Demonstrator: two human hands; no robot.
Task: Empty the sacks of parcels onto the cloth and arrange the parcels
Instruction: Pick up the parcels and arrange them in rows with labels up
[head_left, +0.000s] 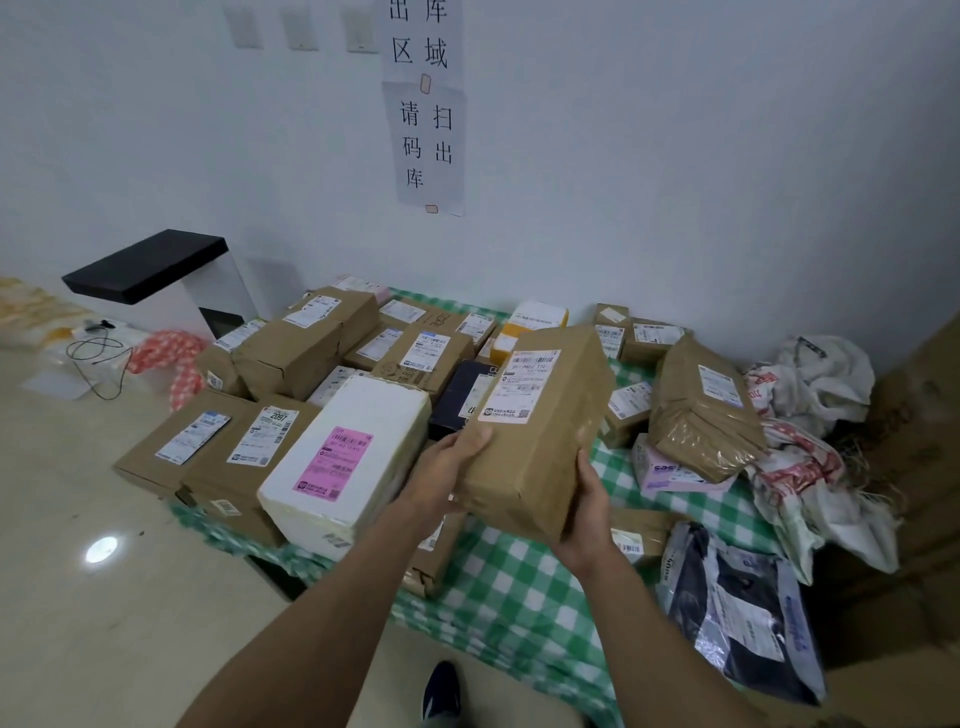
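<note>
Two-handed, grips long brown cardboard parcel above green-checked cloth, with left hand and right hand curled round its sides; may slip onto white foam box on cloth if loosened.

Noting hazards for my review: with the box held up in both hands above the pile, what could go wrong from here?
1. The left hand and right hand grip the box only at its near end; it could tip forward and drop onto the dark parcel beneath.
2. The foam box lies at the near edge of the cloth; a nudge while setting the box down might push it off.
</note>
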